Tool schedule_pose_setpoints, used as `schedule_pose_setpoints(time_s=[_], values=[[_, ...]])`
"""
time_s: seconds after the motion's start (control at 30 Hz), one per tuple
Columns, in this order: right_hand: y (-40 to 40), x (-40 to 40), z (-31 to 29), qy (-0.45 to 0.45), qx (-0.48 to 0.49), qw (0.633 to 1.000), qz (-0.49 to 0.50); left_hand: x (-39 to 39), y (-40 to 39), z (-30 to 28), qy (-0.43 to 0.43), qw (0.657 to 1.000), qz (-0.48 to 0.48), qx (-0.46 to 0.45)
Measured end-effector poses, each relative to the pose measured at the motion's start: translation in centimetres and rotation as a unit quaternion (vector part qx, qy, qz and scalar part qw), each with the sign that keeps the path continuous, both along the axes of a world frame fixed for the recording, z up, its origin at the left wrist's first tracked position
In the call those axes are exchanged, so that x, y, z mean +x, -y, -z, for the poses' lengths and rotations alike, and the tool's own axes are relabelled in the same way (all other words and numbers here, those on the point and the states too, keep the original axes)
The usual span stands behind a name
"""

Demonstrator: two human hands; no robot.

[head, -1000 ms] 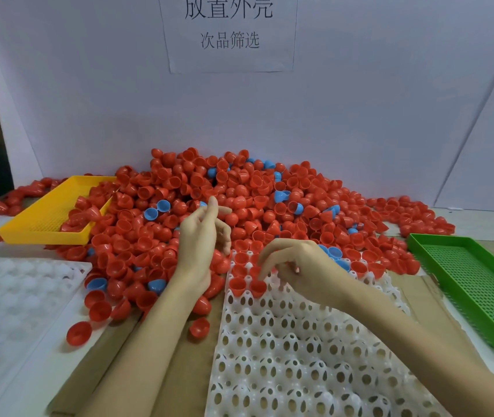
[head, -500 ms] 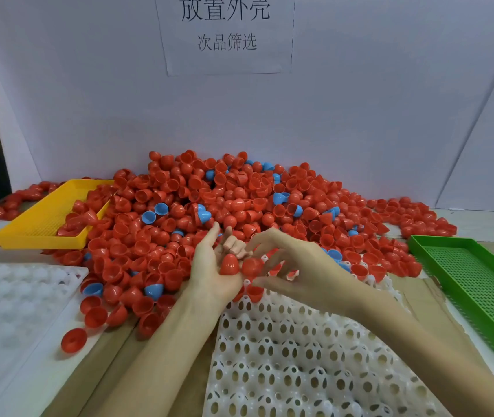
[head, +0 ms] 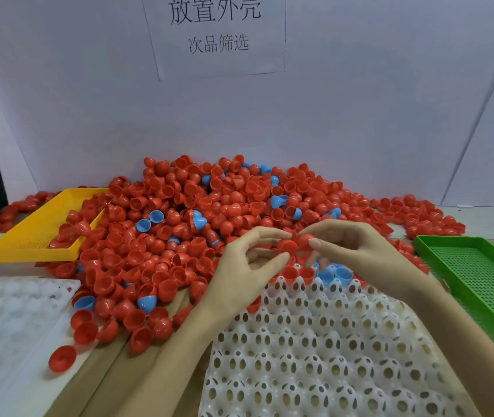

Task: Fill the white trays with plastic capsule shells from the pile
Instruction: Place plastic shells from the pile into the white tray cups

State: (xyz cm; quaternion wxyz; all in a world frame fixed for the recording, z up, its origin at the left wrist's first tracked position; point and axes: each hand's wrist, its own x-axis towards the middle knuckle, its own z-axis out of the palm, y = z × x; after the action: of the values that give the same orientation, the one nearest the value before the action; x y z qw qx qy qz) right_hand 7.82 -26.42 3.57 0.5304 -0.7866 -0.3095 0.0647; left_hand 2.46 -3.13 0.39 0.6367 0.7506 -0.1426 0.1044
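Note:
A big pile of red and blue capsule shells (head: pixel 209 212) covers the table's middle. A white tray with holed cups (head: pixel 323 350) lies in front of me; a few red and blue shells sit in its far row. Above that far edge my left hand (head: pixel 248 266) pinches a red shell (head: pixel 287 245) between thumb and forefinger. My right hand (head: pixel 357 251) pinches a second red shell (head: pixel 304 240) right beside it. The two shells touch.
A yellow mesh tray (head: pixel 33 236) lies at the left with shells spilling in. A green mesh tray (head: pixel 480 281) lies at the right. Another white tray (head: pixel 8 320) sits at the near left. A white wall with a paper sign (head: pixel 215 31) stands behind the pile.
Both hands rose from the tray's far edge and the pile. They came together, each holding a red shell, now pinched at the fingertips.

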Motion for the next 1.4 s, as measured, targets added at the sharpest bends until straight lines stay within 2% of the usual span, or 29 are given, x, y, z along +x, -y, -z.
schedule_pose_setpoints(time_s=[0.17, 0.3, 0.47, 0.67, 1.0, 1.07, 1.1, 1.17, 1.2, 1.4], values=[[0.3, 0.1, 2.1, -0.081, 0.064, 0.995, -0.009, 0.1, 0.4, 0.0, -0.040, 0.998, 0.000, -0.046], [0.7, -0.1, 2.1, -0.052, 0.054, 0.997, -0.020, 0.0, 0.4, -0.1, -0.078, 0.995, 0.023, -0.062], [0.7, -0.6, 1.9, -0.032, 0.052, 0.998, -0.018, -0.2, 0.7, -0.1, -0.080, 0.994, 0.036, -0.068], [0.9, -0.9, 1.8, -0.053, 0.082, 0.995, -0.021, -0.6, 0.8, -0.2, -0.012, 0.999, 0.011, 0.033], [0.9, -0.8, 2.0, -0.049, 0.062, 0.997, -0.019, -0.7, 0.6, -0.7, 0.004, 0.999, 0.002, 0.046], [1.0, -0.7, 2.0, -0.047, 0.067, 0.997, -0.009, -0.6, -0.2, -0.9, 0.055, 0.991, -0.035, 0.114], [1.1, -0.6, 2.0, -0.045, 0.069, 0.997, 0.004, -0.6, -0.8, -0.9, 0.093, 0.977, -0.056, 0.184], [1.4, -0.3, 2.1, -0.049, 0.084, 0.994, 0.042, -0.6, -1.9, -1.0, 0.140, 0.928, -0.066, 0.339], [1.5, -0.1, 2.1, -0.055, 0.091, 0.992, 0.060, -0.7, -2.3, -1.0, 0.138, 0.910, -0.054, 0.387], [2.0, 0.4, 2.4, -0.068, 0.102, 0.987, 0.104, -0.8, -2.2, -0.7, 0.073, 0.903, 0.032, 0.422]])
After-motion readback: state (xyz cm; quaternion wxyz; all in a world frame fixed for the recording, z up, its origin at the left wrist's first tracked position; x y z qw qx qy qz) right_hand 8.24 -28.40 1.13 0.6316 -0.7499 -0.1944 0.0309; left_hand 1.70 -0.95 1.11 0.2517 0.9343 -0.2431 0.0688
